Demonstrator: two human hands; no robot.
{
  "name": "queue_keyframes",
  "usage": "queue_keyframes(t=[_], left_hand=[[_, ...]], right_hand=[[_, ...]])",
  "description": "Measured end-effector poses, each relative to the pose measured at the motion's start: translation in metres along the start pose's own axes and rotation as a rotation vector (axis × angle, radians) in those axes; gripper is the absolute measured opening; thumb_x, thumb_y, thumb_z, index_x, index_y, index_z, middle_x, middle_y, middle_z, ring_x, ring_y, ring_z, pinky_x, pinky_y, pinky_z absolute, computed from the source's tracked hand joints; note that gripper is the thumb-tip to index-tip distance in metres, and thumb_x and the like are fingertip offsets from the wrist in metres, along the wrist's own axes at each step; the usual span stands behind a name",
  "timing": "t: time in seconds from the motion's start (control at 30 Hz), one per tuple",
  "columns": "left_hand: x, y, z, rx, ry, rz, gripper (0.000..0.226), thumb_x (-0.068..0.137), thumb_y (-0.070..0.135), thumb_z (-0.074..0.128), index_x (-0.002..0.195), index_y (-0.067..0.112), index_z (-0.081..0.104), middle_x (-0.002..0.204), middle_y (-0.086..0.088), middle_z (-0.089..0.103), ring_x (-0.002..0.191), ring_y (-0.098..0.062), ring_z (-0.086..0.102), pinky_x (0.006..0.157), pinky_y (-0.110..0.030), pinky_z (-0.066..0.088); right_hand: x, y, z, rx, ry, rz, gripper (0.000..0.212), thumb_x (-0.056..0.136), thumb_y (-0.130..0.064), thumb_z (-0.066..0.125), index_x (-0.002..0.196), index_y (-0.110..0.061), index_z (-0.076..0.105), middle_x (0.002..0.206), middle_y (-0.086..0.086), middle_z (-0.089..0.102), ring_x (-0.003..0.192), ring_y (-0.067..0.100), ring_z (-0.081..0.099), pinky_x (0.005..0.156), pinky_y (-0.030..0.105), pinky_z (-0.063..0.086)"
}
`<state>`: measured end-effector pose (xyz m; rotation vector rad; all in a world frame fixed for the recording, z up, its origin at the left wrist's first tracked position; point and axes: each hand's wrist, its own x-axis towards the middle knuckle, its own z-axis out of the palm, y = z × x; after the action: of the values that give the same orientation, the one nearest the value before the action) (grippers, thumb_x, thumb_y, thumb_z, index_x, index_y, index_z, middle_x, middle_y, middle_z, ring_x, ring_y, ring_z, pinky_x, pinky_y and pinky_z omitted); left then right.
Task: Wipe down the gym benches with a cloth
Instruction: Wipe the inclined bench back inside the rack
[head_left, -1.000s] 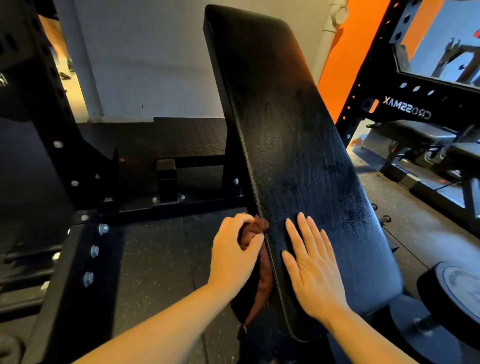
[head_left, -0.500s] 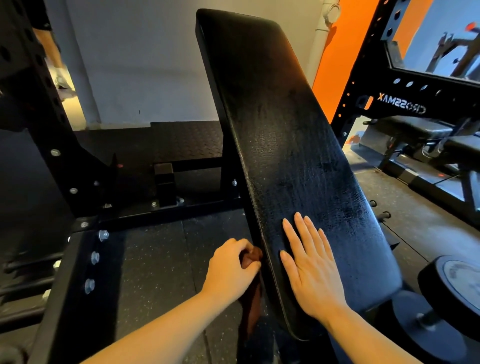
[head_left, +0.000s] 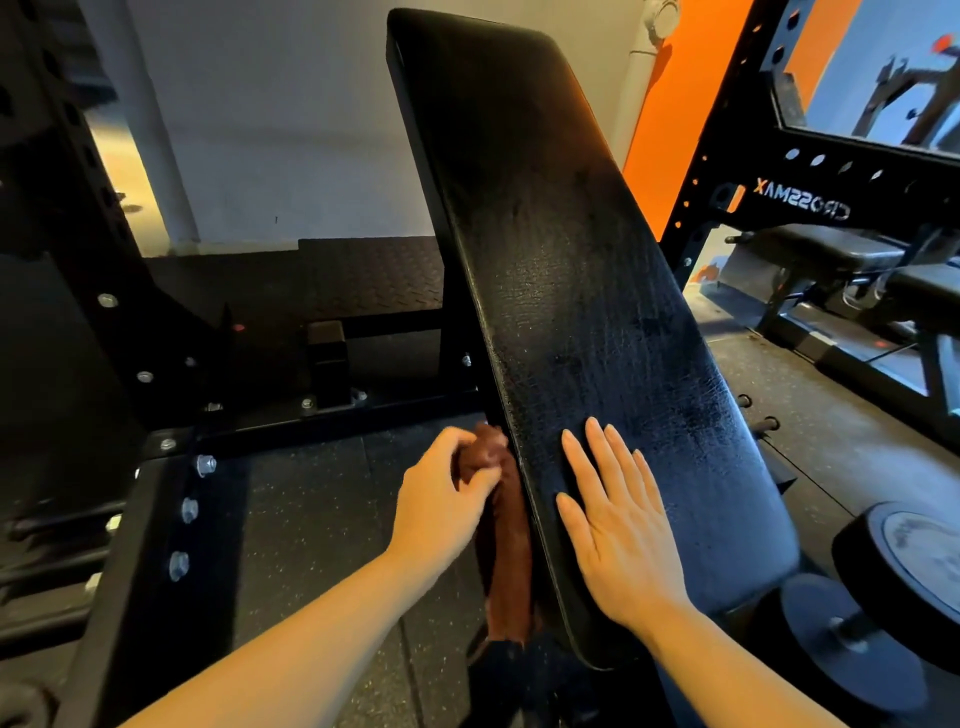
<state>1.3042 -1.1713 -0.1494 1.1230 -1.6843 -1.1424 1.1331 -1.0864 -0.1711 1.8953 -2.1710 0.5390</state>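
Observation:
A black padded bench backrest (head_left: 561, 291) rises steeply through the middle of the view, its worn surface facing me. My left hand (head_left: 441, 499) grips a brown cloth (head_left: 506, 545) against the pad's left side edge; the cloth's loose end hangs down below my fist. My right hand (head_left: 618, 525) lies flat on the lower face of the pad with straight, spread fingers.
A black bolted rack frame (head_left: 156, 467) stands at the left, with its crossbar (head_left: 332, 415) behind the bench. A dumbbell (head_left: 898, 582) lies at the lower right. A mirror (head_left: 878, 73) at the upper right shows another rack; a flat bench (head_left: 841, 254) stands below. Speckled rubber flooring (head_left: 311, 519) stretches between.
My left hand slid down the pad's left edge with the cloth, then came back up a little. My right hand stayed flat on the pad. The camera shifted slightly.

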Motion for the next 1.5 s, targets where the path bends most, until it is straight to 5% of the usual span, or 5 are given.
queue_keyframes(t=[0.17, 0.5, 0.8, 0.97, 1.5], left_hand=[[-0.001, 0.016, 0.01, -0.139, 0.052, 0.133, 0.015, 0.092, 0.026, 0.062, 0.105, 0.03, 0.056, 0.099, 0.013, 0.065, 0.092, 0.004, 0.061, 0.079, -0.015, 0.048], [0.011, 0.006, 0.003, -0.086, 0.359, -0.008, 0.011, 0.096, 0.022, 0.055, 0.105, 0.023, 0.05, 0.105, 0.0, 0.051, 0.089, -0.004, 0.053, 0.09, -0.035, 0.048], [-0.033, 0.002, 0.028, -0.102, -0.021, 0.115, 0.029, 0.094, 0.017, 0.06, 0.112, 0.038, 0.052, 0.106, 0.019, 0.065, 0.098, 0.008, 0.059, 0.083, -0.012, 0.046], [-0.025, 0.003, 0.022, -0.22, 0.243, -0.076, 0.021, 0.097, 0.015, 0.054, 0.108, 0.032, 0.047, 0.102, 0.011, 0.061, 0.098, -0.006, 0.06, 0.081, -0.022, 0.046], [-0.058, 0.001, 0.035, -0.352, 0.023, -0.195, 0.019, 0.101, 0.033, 0.044, 0.112, 0.029, 0.058, 0.102, 0.013, 0.065, 0.087, 0.005, 0.061, 0.072, -0.008, 0.045]], right_hand=[[0.0, 0.001, 0.001, -0.006, 0.003, -0.002, 0.057, 0.101, -0.053, 0.01, 0.154, -0.031, 0.012, 0.162, -0.005, 0.005, 0.149, 0.012, -0.003, 0.119, 0.035, -0.001], [0.0, 0.001, 0.001, -0.012, 0.002, -0.008, 0.057, 0.102, -0.052, 0.012, 0.154, -0.029, 0.015, 0.162, -0.005, 0.007, 0.149, 0.012, -0.003, 0.119, 0.033, -0.003], [0.0, 0.0, 0.0, -0.02, -0.004, 0.002, 0.058, 0.1, -0.054, 0.006, 0.153, -0.03, 0.01, 0.161, -0.004, 0.006, 0.149, 0.013, -0.001, 0.119, 0.036, 0.002], [0.0, 0.0, -0.001, -0.008, -0.017, 0.0, 0.059, 0.1, -0.054, 0.006, 0.154, -0.029, 0.01, 0.161, -0.004, 0.005, 0.149, 0.013, -0.003, 0.12, 0.035, -0.001], [-0.009, 0.007, -0.003, -0.033, -0.104, -0.029, 0.06, 0.099, -0.053, 0.009, 0.152, -0.027, -0.002, 0.16, -0.005, -0.008, 0.147, 0.011, -0.014, 0.119, 0.033, -0.008]])
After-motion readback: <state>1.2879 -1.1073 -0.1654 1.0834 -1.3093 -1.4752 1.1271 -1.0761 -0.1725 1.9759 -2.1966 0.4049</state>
